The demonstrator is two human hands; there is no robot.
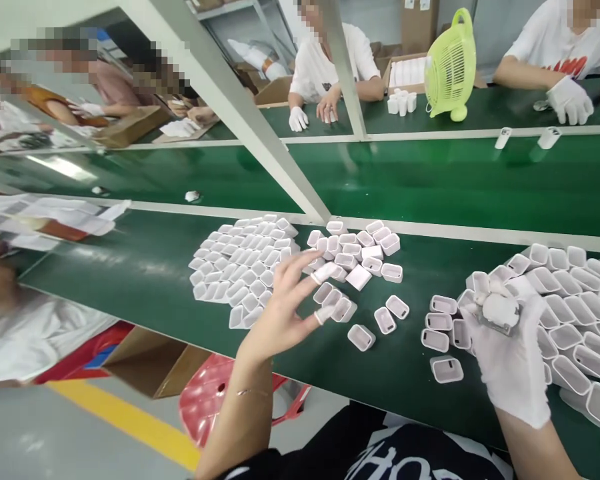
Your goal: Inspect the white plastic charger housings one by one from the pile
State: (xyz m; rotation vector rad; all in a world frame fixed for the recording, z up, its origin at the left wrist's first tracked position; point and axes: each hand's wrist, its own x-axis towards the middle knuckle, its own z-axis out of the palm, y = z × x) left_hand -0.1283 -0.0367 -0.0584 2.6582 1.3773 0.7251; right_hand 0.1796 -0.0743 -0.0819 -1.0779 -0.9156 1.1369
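My left hand point(283, 307) is bare, with white covers on some fingertips. Its fingers are spread over a loose group of small white open-topped casings point(350, 250); the thumb tip is close to one casing point(344, 309), and I cannot tell if they touch. At the right, my right hand point(510, 347) wears a white glove and is closed around a small rounded white part with a grey base point(501, 312). Several casings with dark slots point(435, 340) lie just left of the glove. A dense block of casings point(580, 300) stands to its right.
A packed cluster of white casings point(240, 263) stands left of my left hand. Beyond the bench, a green conveyor belt point(430, 177) carries a few white pieces. A slanted white post point(260, 133) rises ahead. Across sit co-workers and a green fan point(451, 73); below is a red stool point(207, 393).
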